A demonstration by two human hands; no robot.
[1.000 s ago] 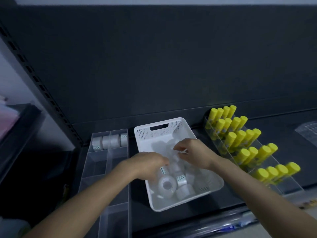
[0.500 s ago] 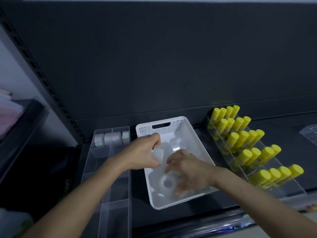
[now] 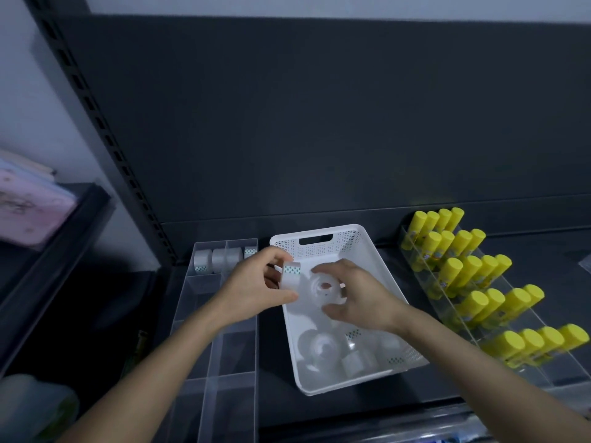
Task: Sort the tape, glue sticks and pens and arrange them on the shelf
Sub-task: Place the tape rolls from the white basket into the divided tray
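1. Tape roll (image 3: 290, 276), a small one with a green-dotted core, was in the left hand (image 3: 252, 282); the fingers (image 3: 275, 254) and thumb were clamped on its sides, above the far left corner of the white basket (image 3: 367, 247).
2. The right hand (image 3: 364, 298) held a wider clear roll (image 3: 326, 287) just beside the first one, above the basket; its fingers (image 3: 331, 269) were curled around the rim of this roll, the hole facing up.
3. More loose rolls (image 3: 326, 348) lay in the near end of the basket.
4. The basket stood on the dark shelf (image 3: 527, 251), between a clear divided tray (image 3: 204, 318) on the left and a clear stepped rack (image 3: 460, 318) on the right.
5. In the far compartments of the tray, a row of rolls (image 3: 220, 260) stood on edge.
6. The rack carried yellow glue sticks (image 3: 473, 273) in rows, tilted backward, with the caps up.
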